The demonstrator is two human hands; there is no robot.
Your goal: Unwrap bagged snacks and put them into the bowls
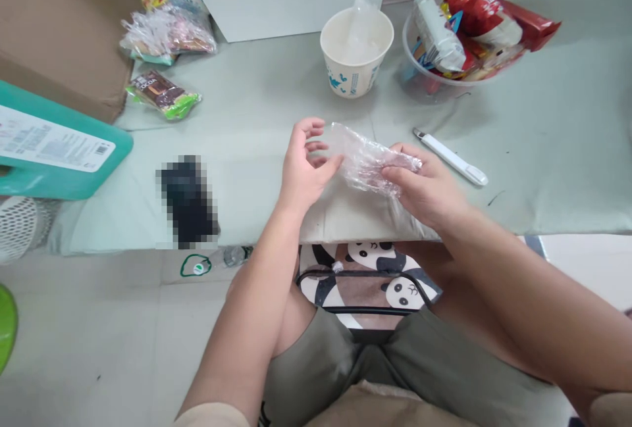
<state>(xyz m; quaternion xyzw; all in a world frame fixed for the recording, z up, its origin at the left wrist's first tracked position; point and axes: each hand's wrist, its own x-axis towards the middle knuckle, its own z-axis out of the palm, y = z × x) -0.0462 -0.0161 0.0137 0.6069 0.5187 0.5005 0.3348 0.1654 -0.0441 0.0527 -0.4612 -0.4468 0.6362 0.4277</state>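
A crinkled clear plastic bag (pixel 363 158) is pinched between the thumb and fingers of my right hand (pixel 424 183), held just above the table's front part. My left hand (pixel 307 162) is at the bag's left end with its fingers curved and apart; the thumb comes close to the plastic, and whether it touches I cannot tell. Just right of my right hand lies a white utility knife (pixel 451 158). Beyond the hands stands a white paper cup (pixel 356 52) with clear plastic inside it.
A clear tub (pixel 434 88) of packaged snacks stands at the back right. To the left are a cocoa snack packet (pixel 165 93), bagged snacks (pixel 170 31), a blurred-out dark phone-like object (pixel 190 200), a teal jug (pixel 59 144) and a cardboard box (pixel 64 32). The table's front edge is near my lap.
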